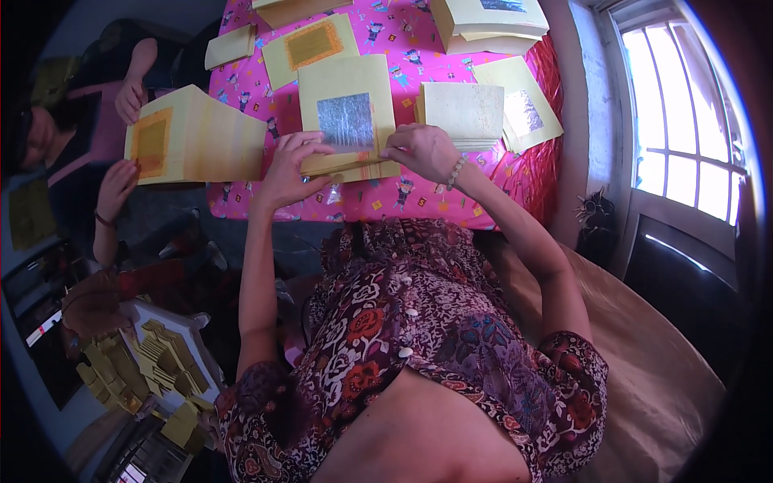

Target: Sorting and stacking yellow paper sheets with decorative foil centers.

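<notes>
A yellow joss paper sheet (346,74) with a silver foil square (344,121) lies in front of me, its near edge curling up over more yellow paper. My left hand (288,171) is at its near left corner, fingers bent over the edge and thumb lower down. At the near right corner, my right hand (427,153) pinches the paper between thumb and fingers. Just right of it sits a stack of pale yellow paper (463,113). Behind that stack, another sheet with a silver square (527,113) lies slanted.
A pink patterned cloth (386,197) covers the table. To my left, another person's hands (121,179) hold a thick yellow paper bundle (213,141). More paper piles (491,32) stand at the back; an orange-patterned sheet (310,46) lies behind left. A barred window (692,121) is at right.
</notes>
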Action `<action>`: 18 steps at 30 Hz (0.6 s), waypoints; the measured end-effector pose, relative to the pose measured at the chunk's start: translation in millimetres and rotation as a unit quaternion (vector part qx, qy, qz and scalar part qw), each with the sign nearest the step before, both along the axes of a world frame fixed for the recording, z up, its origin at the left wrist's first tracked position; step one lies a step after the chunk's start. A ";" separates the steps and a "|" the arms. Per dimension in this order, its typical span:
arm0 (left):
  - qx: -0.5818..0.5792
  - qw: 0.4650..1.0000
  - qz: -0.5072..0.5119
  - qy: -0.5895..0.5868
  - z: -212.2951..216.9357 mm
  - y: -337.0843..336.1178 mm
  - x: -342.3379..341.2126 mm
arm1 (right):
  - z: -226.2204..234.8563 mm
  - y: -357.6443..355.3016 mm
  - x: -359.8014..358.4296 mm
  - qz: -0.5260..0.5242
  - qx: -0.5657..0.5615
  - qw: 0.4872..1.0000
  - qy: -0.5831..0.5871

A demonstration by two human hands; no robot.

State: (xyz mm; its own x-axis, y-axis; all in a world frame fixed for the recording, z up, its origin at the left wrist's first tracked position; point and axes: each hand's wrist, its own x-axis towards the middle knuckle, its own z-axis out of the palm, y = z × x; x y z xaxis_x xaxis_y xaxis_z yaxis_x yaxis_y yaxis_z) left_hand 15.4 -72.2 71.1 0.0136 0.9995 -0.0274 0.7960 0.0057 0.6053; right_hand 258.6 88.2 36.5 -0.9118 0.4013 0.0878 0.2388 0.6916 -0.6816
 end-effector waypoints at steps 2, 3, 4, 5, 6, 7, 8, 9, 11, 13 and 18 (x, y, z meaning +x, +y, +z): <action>0.023 1.000 0.012 0.002 -5.7 -0.2 -12.8 | -0.3 3.1 1.8 0.002 -0.025 1.000 0.006; 0.044 0.999 0.026 0.003 -9.2 0.7 -17.7 | -0.8 4.7 2.0 0.005 -0.052 0.999 0.012; 0.074 0.996 0.044 0.007 -13.8 3.2 -19.2 | -0.5 6.2 2.7 0.010 -0.062 0.998 0.008; 0.089 0.995 0.038 0.011 -19.0 5.7 -23.1 | -0.9 6.8 3.5 0.018 -0.064 0.997 0.034; 0.103 0.994 0.033 0.016 -21.8 8.8 -26.3 | 1.8 7.5 3.8 0.027 -0.067 0.996 0.059; 0.128 0.991 0.039 -0.003 -24.9 11.8 -28.8 | 7.7 11.7 7.3 0.072 -0.077 0.994 0.028; 0.132 0.990 0.041 0.001 -26.7 13.1 -32.7 | 9.0 11.1 5.8 0.075 -0.072 0.994 0.031; 0.119 0.991 0.053 -0.007 -27.9 15.7 -34.3 | 7.5 10.0 6.5 0.048 -0.009 0.996 0.079; 0.126 0.987 0.090 -0.032 -31.4 21.6 -35.5 | 4.0 14.6 3.7 0.027 0.081 0.990 0.116; 0.115 0.986 0.108 -0.050 -31.6 27.4 -37.4 | -6.8 15.1 -3.8 -0.008 0.042 0.993 0.112; 0.072 0.957 0.207 -0.191 -41.2 40.3 -37.0 | -19.3 16.8 -29.0 -0.165 -0.016 0.980 0.110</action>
State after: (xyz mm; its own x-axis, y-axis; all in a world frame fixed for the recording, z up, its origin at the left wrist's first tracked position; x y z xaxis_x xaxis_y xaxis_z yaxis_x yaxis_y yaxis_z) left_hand -21.6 -31.8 29.9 -0.4022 0.9147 0.0397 0.4645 0.1665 0.8698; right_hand 229.7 105.0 17.2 -0.6922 0.6770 0.2500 0.2916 0.5792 -0.7612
